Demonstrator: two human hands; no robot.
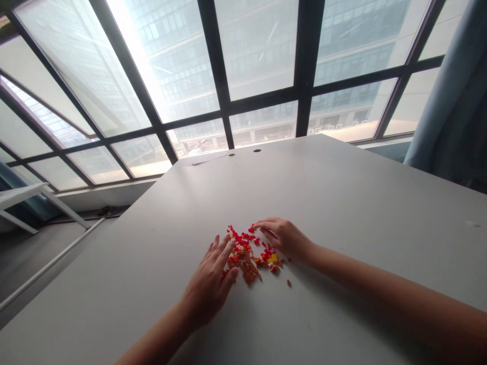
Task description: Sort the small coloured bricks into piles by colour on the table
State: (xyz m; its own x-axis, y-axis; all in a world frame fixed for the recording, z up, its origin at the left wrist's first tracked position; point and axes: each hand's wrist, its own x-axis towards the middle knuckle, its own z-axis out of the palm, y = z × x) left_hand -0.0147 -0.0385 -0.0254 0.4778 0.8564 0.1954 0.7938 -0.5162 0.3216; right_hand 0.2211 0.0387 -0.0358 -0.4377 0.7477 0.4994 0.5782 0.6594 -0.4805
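Observation:
A loose pile of small toy building bricks, mostly red and brown with some orange, cream and yellow ones, lies on the white table. At the pile's left edge rests my left hand, its fingers stretched out and apart, partly covering some bricks. On the far right side, my right hand reaches over with fingertips at a few red bricks; whether it grips one is too small to tell. A yellow brick sits near the right side of the heap. One brown brick lies apart, nearer to me.
Two round cable holes pierce the table's far end, close to a wall of dark-framed windows. A blue curtain hangs at the right. Another white table stands at the left, across a gap of floor.

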